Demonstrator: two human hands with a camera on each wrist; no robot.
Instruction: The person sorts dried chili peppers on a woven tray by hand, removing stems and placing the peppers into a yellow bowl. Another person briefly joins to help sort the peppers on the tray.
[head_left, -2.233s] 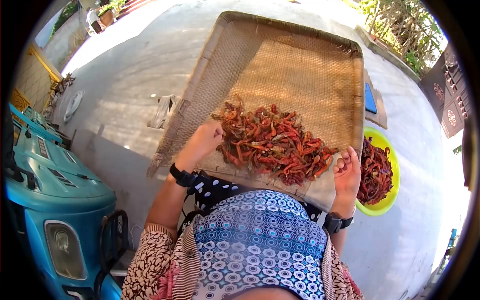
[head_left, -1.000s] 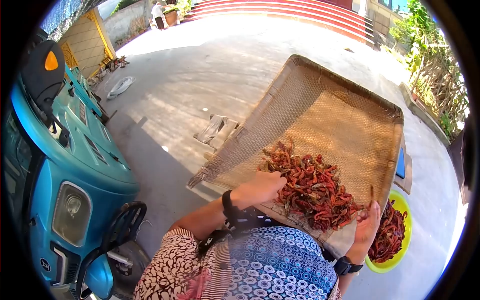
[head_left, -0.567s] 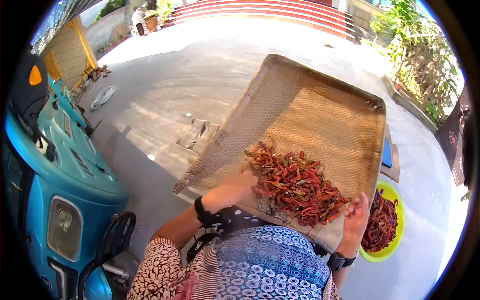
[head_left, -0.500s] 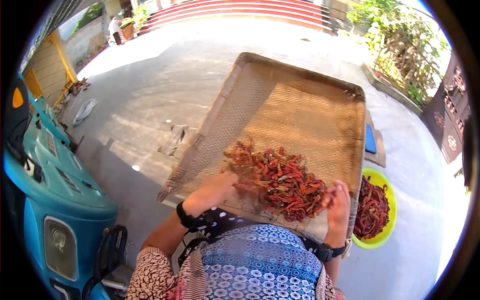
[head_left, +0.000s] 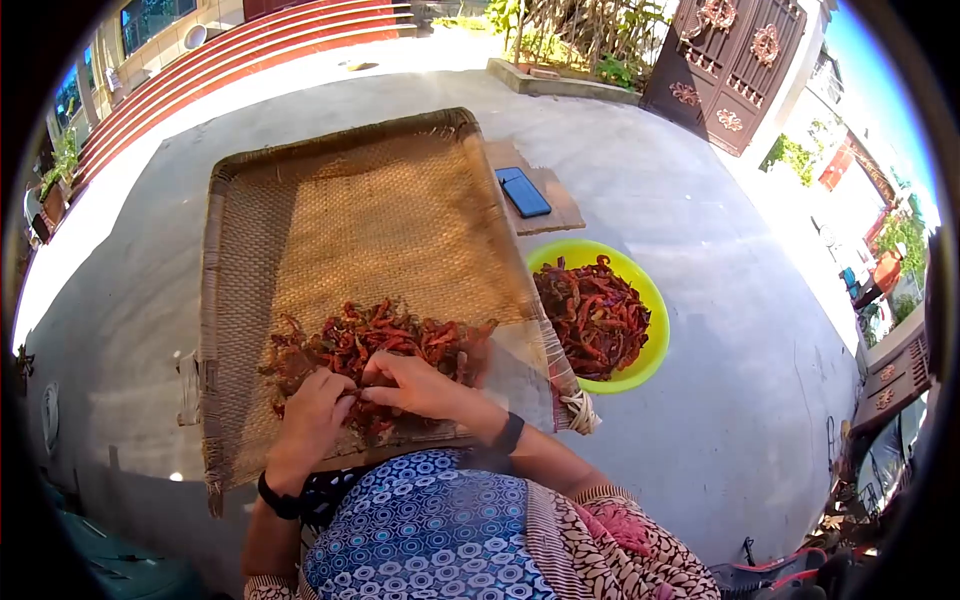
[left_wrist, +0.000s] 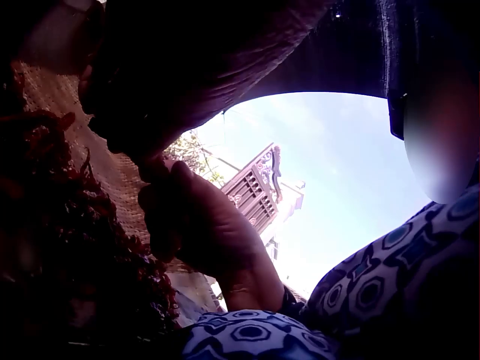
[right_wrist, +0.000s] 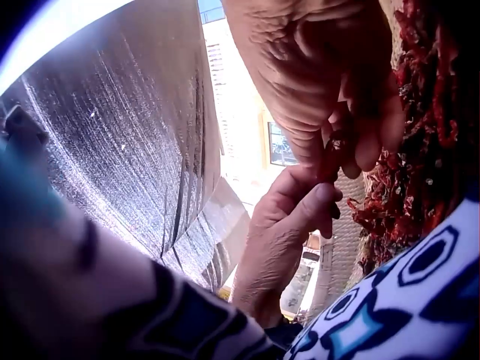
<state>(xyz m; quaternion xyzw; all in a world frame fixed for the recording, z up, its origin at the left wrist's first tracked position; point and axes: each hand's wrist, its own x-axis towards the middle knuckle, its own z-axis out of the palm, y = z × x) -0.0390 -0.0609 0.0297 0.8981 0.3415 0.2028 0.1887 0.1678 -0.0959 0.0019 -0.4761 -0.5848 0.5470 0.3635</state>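
Dried red chilies (head_left: pixel 440 340) lie heaped at the near edge of a woven tray (head_left: pixel 380 220). Over the heap both hands meet, fingertips close together. The left hand (head_left: pixel 312 415) and the right hand (head_left: pixel 415 385) pinch a small dark red chili between them. In the right wrist view this chili (right_wrist: pixel 330 159) is held by the fingers of the right hand (right_wrist: pixel 315 75) and the left hand (right_wrist: pixel 281 225). The left wrist view is dark; the right hand (left_wrist: pixel 217 232) shows there with its fingertips against the left hand.
Right of the tray, a yellow-green basin (head_left: pixel 655 340) holds more dried chilies. A blue phone (head_left: pixel 524 192) lies on cardboard (head_left: pixel 562 205) beyond it. Part of a teal vehicle (head_left: pixel 130 560) is at the lower left. A gate (head_left: pixel 725 70) and red steps (head_left: pixel 230 70) stand farther back.
The right hand has moved left from the tray's right side to meet the left hand over the heap. The head view has turned right, so tray and basin appear farther left.
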